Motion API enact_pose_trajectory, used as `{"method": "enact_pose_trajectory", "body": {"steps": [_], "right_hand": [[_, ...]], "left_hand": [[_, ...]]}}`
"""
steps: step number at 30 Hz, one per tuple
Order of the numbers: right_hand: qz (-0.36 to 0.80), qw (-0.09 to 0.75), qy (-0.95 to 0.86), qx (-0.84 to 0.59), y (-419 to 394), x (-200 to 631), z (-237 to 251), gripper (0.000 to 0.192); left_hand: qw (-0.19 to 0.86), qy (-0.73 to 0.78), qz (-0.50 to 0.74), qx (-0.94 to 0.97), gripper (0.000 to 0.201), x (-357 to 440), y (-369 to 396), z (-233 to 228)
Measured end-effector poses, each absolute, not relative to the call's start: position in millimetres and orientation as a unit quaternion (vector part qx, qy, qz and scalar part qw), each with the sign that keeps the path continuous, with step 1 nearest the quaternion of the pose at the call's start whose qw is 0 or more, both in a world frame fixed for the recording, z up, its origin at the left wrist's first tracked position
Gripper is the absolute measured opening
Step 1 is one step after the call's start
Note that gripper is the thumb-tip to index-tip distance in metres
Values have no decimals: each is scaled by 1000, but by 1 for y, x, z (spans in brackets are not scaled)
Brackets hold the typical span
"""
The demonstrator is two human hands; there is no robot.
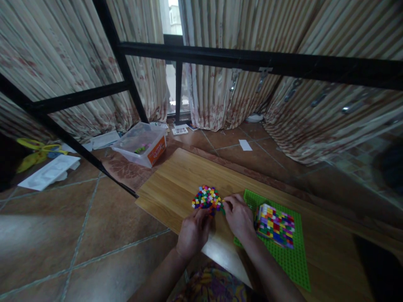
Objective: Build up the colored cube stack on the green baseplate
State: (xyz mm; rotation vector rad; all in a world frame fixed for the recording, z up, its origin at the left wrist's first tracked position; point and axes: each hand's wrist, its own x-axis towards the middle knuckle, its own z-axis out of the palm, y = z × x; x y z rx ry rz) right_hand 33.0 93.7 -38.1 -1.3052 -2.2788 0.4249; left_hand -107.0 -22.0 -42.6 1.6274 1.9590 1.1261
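Observation:
A loose pile of small multicoloured building bricks (207, 197) lies on the wooden table. My left hand (192, 233) is at the pile's near edge, its fingers closed together; what they hold, if anything, is hidden. To the right of the pile, my right hand (239, 216) pinches what looks like a small yellow building brick (223, 201) between thumb and forefinger. Beside that hand lies a green studded baseplate (291, 268), partly covered by my right forearm. A thick block of joined bricks (276, 225) in mixed colours stands on the baseplate.
The wooden table (176, 176) runs across the front, with a dark flat object (374, 260) at its right end. A clear plastic box (130, 144) with an orange label sits on the floor behind. Black metal bars (201, 53) cross ahead. White foam packaging (48, 172) lies left.

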Motion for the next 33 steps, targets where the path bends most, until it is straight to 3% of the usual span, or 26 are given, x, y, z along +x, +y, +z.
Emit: {"method": "enact_pose_trajectory", "body": {"steps": [14,24,27,33], "right_hand": [[165,219,-879,-390,86,21,-33,30],[243,273,-853,-373,85,20,-29,17],[282,286,-835,-376,82,19,-24,8],[428,364,-714,-418,69,25,-19,12]], "left_hand": [[180,689,394,581,18,-107,-21,-40],[167,689,394,586,19,-107,-22,-41],[164,686,401,585,19,-108,-21,-43],[205,692,444,531,22,-107,-22,-36]]}}
